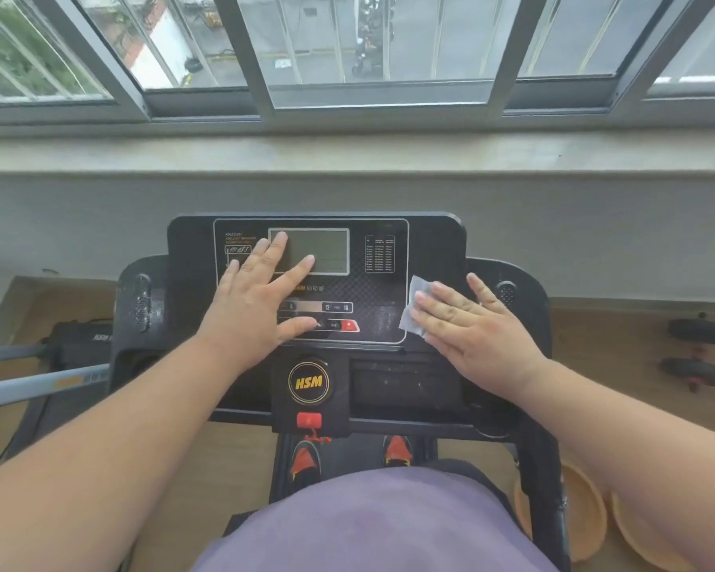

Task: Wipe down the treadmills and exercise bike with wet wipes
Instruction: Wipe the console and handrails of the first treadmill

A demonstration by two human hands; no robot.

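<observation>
While right hand (477, 328) flattens crumpled wipe (417, 305), glossy console (389, 319)

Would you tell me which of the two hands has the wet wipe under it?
The right hand: its flat fingers press the wet wipe against the console's right edge. The left hand lies bare on the console, fingertips on the display.

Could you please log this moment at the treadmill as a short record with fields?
setting: treadmill console facing a window
left hand: flat, fingers spread, resting on the control panel, fingertips over the display screen
right hand: flat, pressing a wet wipe on the panel's right edge
wipe state: crumpled, partly under the fingers
safety key: red, below the round logo badge
floor right: dumbbells, orange discs
task stage: wiping the console under way
</observation>
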